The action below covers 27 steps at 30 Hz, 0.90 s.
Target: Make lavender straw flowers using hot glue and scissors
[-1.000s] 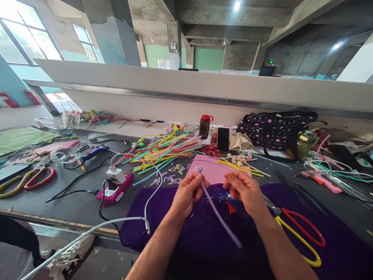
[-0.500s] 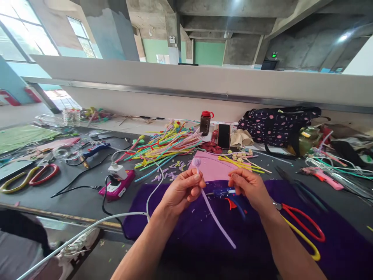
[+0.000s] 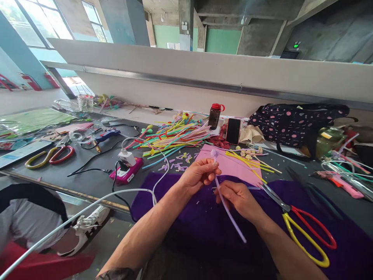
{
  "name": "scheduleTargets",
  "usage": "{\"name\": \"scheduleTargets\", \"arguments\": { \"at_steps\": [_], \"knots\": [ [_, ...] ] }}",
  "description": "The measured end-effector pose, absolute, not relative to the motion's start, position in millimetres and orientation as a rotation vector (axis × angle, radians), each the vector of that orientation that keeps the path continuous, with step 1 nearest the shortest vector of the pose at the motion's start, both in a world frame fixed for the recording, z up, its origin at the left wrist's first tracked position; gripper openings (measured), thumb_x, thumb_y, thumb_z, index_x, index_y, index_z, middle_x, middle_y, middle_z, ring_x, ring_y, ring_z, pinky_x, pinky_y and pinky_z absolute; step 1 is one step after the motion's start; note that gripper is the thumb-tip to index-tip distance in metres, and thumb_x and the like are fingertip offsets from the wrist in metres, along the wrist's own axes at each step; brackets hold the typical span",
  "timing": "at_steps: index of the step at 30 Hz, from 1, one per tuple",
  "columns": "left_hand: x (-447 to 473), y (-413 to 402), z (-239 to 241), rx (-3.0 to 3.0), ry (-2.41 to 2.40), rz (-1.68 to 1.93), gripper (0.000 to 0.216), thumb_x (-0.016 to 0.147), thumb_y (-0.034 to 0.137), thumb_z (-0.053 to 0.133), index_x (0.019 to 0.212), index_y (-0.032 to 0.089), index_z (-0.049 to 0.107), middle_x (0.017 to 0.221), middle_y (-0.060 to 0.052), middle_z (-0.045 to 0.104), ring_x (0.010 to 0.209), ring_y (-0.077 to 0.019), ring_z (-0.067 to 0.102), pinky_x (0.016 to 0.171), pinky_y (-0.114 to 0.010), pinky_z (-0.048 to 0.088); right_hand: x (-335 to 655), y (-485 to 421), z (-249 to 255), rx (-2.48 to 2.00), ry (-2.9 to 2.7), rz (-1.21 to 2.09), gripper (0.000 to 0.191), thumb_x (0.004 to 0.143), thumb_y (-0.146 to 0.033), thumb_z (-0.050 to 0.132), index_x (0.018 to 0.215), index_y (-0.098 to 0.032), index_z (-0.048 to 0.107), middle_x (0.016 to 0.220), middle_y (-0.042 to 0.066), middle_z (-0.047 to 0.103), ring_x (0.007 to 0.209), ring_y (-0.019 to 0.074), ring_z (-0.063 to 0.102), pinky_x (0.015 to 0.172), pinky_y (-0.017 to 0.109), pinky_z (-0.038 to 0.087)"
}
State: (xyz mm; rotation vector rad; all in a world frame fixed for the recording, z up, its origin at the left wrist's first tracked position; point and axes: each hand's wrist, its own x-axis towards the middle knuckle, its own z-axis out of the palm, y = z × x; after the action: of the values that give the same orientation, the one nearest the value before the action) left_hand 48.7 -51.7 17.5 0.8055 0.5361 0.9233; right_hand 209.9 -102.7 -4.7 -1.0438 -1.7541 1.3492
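Observation:
My left hand (image 3: 203,174) pinches a lavender pipe-cleaner flower (image 3: 215,153) just below its small round head. Its long stem (image 3: 234,221) hangs down to the right, passing in front of my other hand. My right hand (image 3: 239,198) is closed round the blue glue gun, whose body is mostly hidden by the fingers. Only its nozzle tip and a pale glue stick (image 3: 254,188) at the rear show. Under both hands lies a dark purple cloth (image 3: 177,206). Scissors (image 3: 287,207) with one red and one yellow handle rest right of my right hand.
Ahead lie a pink sheet (image 3: 241,169), cut lavender pieces (image 3: 177,165) and a pile of coloured pipe cleaners (image 3: 175,138). A bottle (image 3: 214,116), phone (image 3: 233,131) and patterned bag (image 3: 294,124) stand behind. A white cable (image 3: 96,200) crosses from a magenta power strip (image 3: 126,177). Someone's leg shows lower left.
My right hand has moved down and closed round the glue gun on the cloth. My left hand still pinches the flower. The view has shifted, so the surroundings sit differently.

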Motion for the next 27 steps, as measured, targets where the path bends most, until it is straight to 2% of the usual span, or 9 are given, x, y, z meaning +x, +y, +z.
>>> {"name": "scheduleTargets", "arguments": {
  "at_steps": [3, 7, 9, 14, 19, 22, 27],
  "knots": [
    [41.4, -53.7, 25.3, 0.784, 0.490, 0.935, 0.017, 0.069, 0.021, 0.068, 0.068, 0.013, 0.054, 0.061, -0.001, 0.064, 0.036, -0.0020, 0.045, 0.030, -0.010, 0.028, 213.6, -101.2, -5.2, -1.083, -1.872, 1.110, 0.029, 0.091, -0.033, 0.036, 0.084, -0.017, 0.060, 0.069, 0.000, 0.060, 0.049, 0.0100, 0.052, 0.049, 0.023, 0.040],
    [32.6, -60.0, 33.5, 0.765, 0.418, 0.962, 0.016, 0.068, 0.019, 0.068, 0.069, 0.012, 0.054, 0.060, -0.001, 0.063, 0.035, -0.0012, 0.045, 0.030, -0.010, 0.028, 208.4, -102.2, -13.0, -0.948, -2.312, 0.562, 0.015, 0.082, -0.029, 0.053, 0.087, -0.019, 0.063, 0.086, 0.004, 0.063, 0.079, 0.0168, 0.056, 0.072, 0.030, 0.043],
    [31.4, -64.4, 33.2, 0.761, 0.396, 0.947, 0.015, 0.070, 0.019, 0.067, 0.069, 0.012, 0.054, 0.061, -0.001, 0.064, 0.035, -0.0012, 0.045, 0.030, -0.010, 0.027, 202.9, -104.1, -20.5, -0.801, -2.500, 0.392, 0.017, 0.077, -0.032, 0.060, 0.089, -0.020, 0.064, 0.094, 0.005, 0.062, 0.086, 0.0189, 0.054, 0.077, 0.033, 0.042],
    [38.5, -74.4, 21.9, 0.761, 0.366, 0.837, 0.014, 0.071, 0.021, 0.065, 0.070, 0.012, 0.054, 0.061, -0.002, 0.065, 0.033, -0.0031, 0.046, 0.028, -0.012, 0.029, 191.6, -105.6, -38.8, -0.839, -2.673, 0.087, 0.009, 0.078, -0.023, 0.057, 0.077, -0.022, 0.066, 0.088, 0.005, 0.063, 0.084, 0.0198, 0.053, 0.073, 0.033, 0.041],
    [46.5, -78.2, 14.7, 0.760, 0.357, 0.775, 0.019, 0.066, 0.023, 0.070, 0.069, 0.012, 0.055, 0.059, -0.002, 0.065, 0.032, -0.0047, 0.047, 0.028, -0.013, 0.030, 194.8, -98.5, -42.5, -1.137, -2.536, -0.163, 0.012, 0.077, -0.017, 0.053, 0.074, -0.018, 0.065, 0.069, 0.005, 0.061, 0.066, 0.0177, 0.053, 0.056, 0.027, 0.036],
    [48.8, -78.2, 13.2, 0.767, 0.352, 0.732, 0.021, 0.064, 0.024, 0.071, 0.067, 0.013, 0.054, 0.059, -0.002, 0.066, 0.032, -0.0051, 0.048, 0.027, -0.013, 0.028, 203.9, -92.5, -39.7, -1.276, -2.398, -0.219, 0.017, 0.078, -0.016, 0.049, 0.068, -0.018, 0.062, 0.063, 0.003, 0.059, 0.059, 0.0160, 0.052, 0.052, 0.025, 0.032],
    [48.5, -80.7, 5.9, 0.802, 0.397, 0.635, 0.021, 0.064, 0.026, 0.072, 0.068, 0.013, 0.056, 0.060, -0.003, 0.066, 0.034, -0.0050, 0.049, 0.028, -0.014, 0.027, 215.9, -86.3, -33.3, -1.368, -2.315, -0.234, 0.016, 0.077, -0.017, 0.048, 0.067, -0.019, 0.060, 0.066, 0.003, 0.061, 0.061, 0.0163, 0.054, 0.051, 0.024, 0.030]
  ]
}}
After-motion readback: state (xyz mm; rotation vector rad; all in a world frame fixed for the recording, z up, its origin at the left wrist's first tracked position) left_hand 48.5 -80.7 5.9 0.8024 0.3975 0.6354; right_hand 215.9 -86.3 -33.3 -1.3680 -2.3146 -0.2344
